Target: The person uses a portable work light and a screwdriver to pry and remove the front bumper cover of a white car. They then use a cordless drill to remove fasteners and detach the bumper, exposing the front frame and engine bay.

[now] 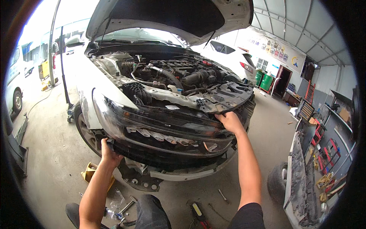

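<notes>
A large headlight (pixel 164 124) with a clear glossy lens, dark inside and a row of slanted silver segments, spans the front corner of a white car (pixel 84 89). My left hand (pixel 109 153) is closed on its lower left corner, thumb up. At its upper right edge, my right hand (pixel 230 122) grips with fingers curled behind, partly hidden, just under a black plastic cover (pixel 228 98). Behind the headlight, the engine bay (pixel 171 72) lies open beneath the raised hood (pixel 164 17). Below it hangs a black bracket with holes (pixel 143 183).
Between and beside my legs lie a work light (pixel 198 213), a ratchet-like tool (pixel 127 205) and a small metal tool (pixel 222 195). A yellow container (pixel 91 173) stands by the front wheel (pixel 85 128). At right are a removed bumper (pixel 295 175) and a loose tire (pixel 277 182).
</notes>
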Tool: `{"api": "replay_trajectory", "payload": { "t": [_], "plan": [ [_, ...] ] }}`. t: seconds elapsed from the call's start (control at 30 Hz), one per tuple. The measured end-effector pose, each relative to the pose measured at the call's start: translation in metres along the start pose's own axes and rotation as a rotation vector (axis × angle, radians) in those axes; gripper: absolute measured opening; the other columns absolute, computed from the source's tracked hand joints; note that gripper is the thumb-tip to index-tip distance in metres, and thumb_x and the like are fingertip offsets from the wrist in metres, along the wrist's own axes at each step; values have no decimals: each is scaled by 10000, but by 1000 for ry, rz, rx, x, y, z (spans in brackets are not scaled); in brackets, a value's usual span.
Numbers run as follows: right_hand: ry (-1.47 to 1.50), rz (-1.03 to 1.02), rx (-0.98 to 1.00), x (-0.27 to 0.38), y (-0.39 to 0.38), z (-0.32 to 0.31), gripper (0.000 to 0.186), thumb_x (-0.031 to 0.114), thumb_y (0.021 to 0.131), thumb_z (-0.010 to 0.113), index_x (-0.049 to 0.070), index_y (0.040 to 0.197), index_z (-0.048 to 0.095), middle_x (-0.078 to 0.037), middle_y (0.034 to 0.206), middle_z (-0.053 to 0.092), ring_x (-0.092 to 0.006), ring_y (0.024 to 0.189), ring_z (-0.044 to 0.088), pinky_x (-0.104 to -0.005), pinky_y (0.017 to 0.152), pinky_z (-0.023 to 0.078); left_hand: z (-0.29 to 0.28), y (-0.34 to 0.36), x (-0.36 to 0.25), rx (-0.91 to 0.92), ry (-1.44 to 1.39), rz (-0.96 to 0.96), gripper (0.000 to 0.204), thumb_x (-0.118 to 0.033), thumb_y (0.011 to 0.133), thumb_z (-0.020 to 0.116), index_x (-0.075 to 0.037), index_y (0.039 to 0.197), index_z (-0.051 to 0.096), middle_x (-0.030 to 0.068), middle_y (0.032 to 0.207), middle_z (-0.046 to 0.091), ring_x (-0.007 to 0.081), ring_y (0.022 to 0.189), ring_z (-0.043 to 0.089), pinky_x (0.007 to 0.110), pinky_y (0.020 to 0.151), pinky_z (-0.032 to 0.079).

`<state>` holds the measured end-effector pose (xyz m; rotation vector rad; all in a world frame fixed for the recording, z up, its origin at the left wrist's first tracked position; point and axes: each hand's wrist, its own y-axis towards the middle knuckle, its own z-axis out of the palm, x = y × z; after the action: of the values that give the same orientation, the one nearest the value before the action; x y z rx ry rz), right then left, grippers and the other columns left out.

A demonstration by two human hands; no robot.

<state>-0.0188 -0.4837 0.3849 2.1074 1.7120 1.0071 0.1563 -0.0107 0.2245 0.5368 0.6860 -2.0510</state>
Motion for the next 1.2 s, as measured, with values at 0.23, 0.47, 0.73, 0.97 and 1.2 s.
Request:
{"api": "replay_trajectory", "payload": {
  "t": [0.23, 0.47, 0.73, 0.97, 1.2],
  "plan": [
    [152, 8, 2, 29, -1, -4, 634, 549, 951, 476, -60, 801, 570, -127, 608, 491, -210, 589, 432, -416, 571, 364, 2, -3, 1, -46, 5, 32, 567, -590, 833, 400, -141, 1125, 586, 57, 1040, 653, 241, 947, 621, 403, 788, 501],
    [400, 51, 257, 17, 7, -9, 535, 429, 981, 473, -90, 1048, 586, -95, 889, 622, -152, 837, 484, -349, 791, 426, 2, 4, 4, -66, -28, 4, 587, -594, 820, 426, -140, 1160, 577, 75, 1112, 631, 267, 1009, 596, 435, 878, 455],
    [61, 193, 207, 74, -3, -11, 489, 370, 929, 516, -113, 908, 591, -237, 741, 602, -224, 754, 584, -408, 728, 439, 2, -12, -1, -79, -53, 26, 589, -579, 813, 446, -99, 1125, 586, 91, 1073, 643, 257, 957, 611, 447, 841, 488],
    [3, 49, -43, 49, -5, -4, 505, 394, 951, 486, -76, 784, 572, -258, 655, 539, -339, 604, 559, -469, 603, 400, 28, -16, 8, -229, 78, 45, 573, -608, 856, 383, -129, 1094, 588, 54, 975, 624, 224, 853, 600, 389, 652, 471],
    [-61, 6, 159, 49, -11, -16, 517, 414, 926, 539, -94, 831, 562, -255, 727, 574, -260, 652, 510, -407, 677, 436, 0, -4, 1, -71, 120, 3, 650, -639, 852, 364, -114, 1173, 572, 59, 1087, 636, 246, 986, 589, 411, 882, 430]
  ]
}}
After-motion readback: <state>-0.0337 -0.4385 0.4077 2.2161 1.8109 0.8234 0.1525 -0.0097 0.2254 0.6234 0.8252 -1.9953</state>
